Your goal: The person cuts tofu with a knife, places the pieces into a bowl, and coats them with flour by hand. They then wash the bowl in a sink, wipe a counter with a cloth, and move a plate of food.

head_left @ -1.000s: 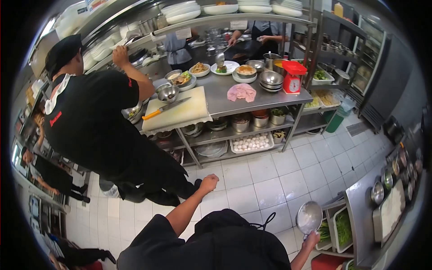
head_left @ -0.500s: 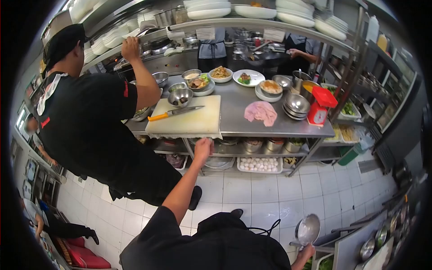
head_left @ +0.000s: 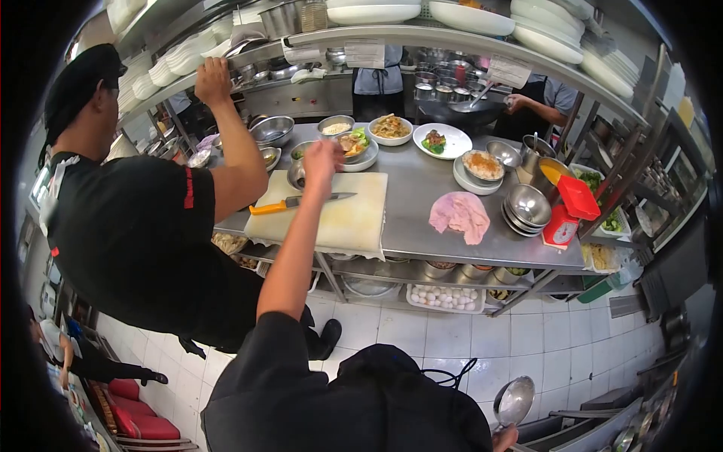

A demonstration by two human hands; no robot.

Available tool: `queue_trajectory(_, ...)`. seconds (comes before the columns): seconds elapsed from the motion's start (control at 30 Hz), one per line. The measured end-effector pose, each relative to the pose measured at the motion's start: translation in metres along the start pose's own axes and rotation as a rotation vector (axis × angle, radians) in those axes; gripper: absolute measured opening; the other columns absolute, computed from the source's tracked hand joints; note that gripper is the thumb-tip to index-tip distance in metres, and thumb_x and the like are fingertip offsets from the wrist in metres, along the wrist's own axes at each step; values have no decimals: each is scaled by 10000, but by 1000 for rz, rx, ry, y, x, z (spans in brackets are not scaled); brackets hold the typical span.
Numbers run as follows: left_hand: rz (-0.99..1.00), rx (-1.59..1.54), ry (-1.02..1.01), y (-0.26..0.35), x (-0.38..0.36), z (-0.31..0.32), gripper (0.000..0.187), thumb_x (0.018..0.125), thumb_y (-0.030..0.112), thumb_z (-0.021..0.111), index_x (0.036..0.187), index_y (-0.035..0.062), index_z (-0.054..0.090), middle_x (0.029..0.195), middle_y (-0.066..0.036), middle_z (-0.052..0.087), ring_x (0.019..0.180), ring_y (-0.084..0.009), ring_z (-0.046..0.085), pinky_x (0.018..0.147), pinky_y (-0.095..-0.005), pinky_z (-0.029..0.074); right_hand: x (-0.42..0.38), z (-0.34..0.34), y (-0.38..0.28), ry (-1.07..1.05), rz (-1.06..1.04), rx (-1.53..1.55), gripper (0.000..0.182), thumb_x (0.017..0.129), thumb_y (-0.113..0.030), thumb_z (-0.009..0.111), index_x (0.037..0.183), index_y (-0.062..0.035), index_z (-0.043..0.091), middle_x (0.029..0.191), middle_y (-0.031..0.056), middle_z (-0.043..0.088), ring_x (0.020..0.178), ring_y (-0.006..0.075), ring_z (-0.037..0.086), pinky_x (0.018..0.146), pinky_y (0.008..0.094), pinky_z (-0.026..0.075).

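Silvery metal bowl [head_left: 514,401] hangs low at the wearer's right, tilted so its hollow faces up towards the camera, well apart from the bench [head_left: 414,203]. The right hand [head_left: 505,438] is closed around its near end; whether a handle lies under the fingers I cannot tell. Holding it out to the side probably keeps it clear of the body while the other arm reaches. That right arm is otherwise hidden.

Across the front, the left arm stretches forward, nearly straight, from a black sleeve [head_left: 275,339]. The left hand [head_left: 322,164] is above the far edge of the cutting board [head_left: 350,226], partly covering a small bowl [head_left: 294,178]. Its fingers look curled, but blur leaves me unable to tell whether they grip anything.

An orange-handled knife [head_left: 269,208] lies flat on the board, perhaps kept within easy reach. Farther right are a crumpled pink cloth [head_left: 459,217], stacked bowls [head_left: 529,205] and a red scale [head_left: 561,226]. At left, a co-worker's hand [head_left: 213,80] is raised by the shelf.
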State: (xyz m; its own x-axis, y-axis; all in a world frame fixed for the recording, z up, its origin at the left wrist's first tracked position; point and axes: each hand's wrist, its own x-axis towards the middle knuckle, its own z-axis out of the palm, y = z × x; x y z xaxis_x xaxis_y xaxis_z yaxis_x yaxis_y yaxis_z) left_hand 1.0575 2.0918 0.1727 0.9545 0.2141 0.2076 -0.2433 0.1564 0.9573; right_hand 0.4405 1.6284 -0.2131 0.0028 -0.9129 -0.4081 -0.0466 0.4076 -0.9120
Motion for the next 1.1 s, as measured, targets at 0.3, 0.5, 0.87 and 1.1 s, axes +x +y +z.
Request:
queue_trajectory(0.3,-366,27,-157,-94,-101,25,184,880,196,499,924,25,549,899,-97,622,709,-170,594,627,-298,473,-13,54,-54,-11,56,-34,116,763,-70,467,772,33,520,699,70,523,501,161,464,405,327,342)
queue_trajectory(0.5,-501,55,-228,-130,-145,59,157,876,184,525,900,34,563,861,-70,609,676,-139,577,584,-268,462,-7,66,-70,17,86,-52,135,771,-43,500,864,54,515,740,105,543,553,177,503,439,327,379)
queue_trajectory(0.87,-495,121,-295,-132,-218,157,153,871,171,520,930,35,558,905,-79,621,728,-137,579,626,-272,470,104,30,-55,53,93,-51,154,790,-66,515,891,51,502,779,102,514,594,174,478,465,341,361)
queue_trajectory(1.1,-477,146,-252,-135,-269,216,134,861,151,522,911,34,564,876,-73,623,702,-128,579,584,-259,465,138,16,-127,-9,102,-209,210,769,-17,478,947,93,476,834,142,540,657,199,522,514,346,422)
